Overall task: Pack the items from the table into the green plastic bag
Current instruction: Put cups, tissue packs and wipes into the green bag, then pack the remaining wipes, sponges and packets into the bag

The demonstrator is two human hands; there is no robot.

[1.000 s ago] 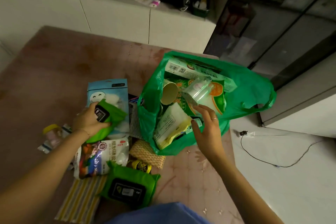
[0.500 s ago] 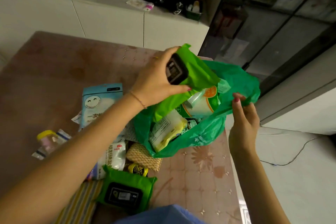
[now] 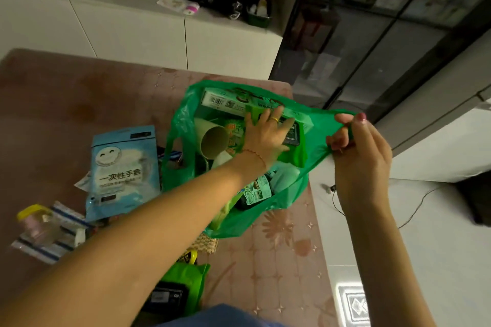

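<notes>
The green plastic bag [image 3: 268,214] lies open at the table's right edge, holding a long box [image 3: 228,102], a brown paper cup [image 3: 212,141] and other packets. My left hand [image 3: 265,138] is inside the bag's mouth, fingers spread flat on a green wet-wipe pack [image 3: 293,135] with a black label. My right hand [image 3: 358,156] pinches the bag's right handle and holds it stretched out to the right. A blue glove packet [image 3: 123,170], a second green wipe pack [image 3: 178,289] and a small yellow-lidded jar [image 3: 34,220] lie on the table.
The pink patterned table [image 3: 66,103] ends just right of the bag. A clear striped zip bag [image 3: 53,241] and a woven pad [image 3: 207,243] sit near my left arm. White cabinets stand behind, a glass cabinet at the right, and a cable [image 3: 414,210] lies on the floor.
My left hand carried the green wipe pack from the table up over the bag and down into it. My right hand left the bag's contents, took the right handle and pulled it outward.
</notes>
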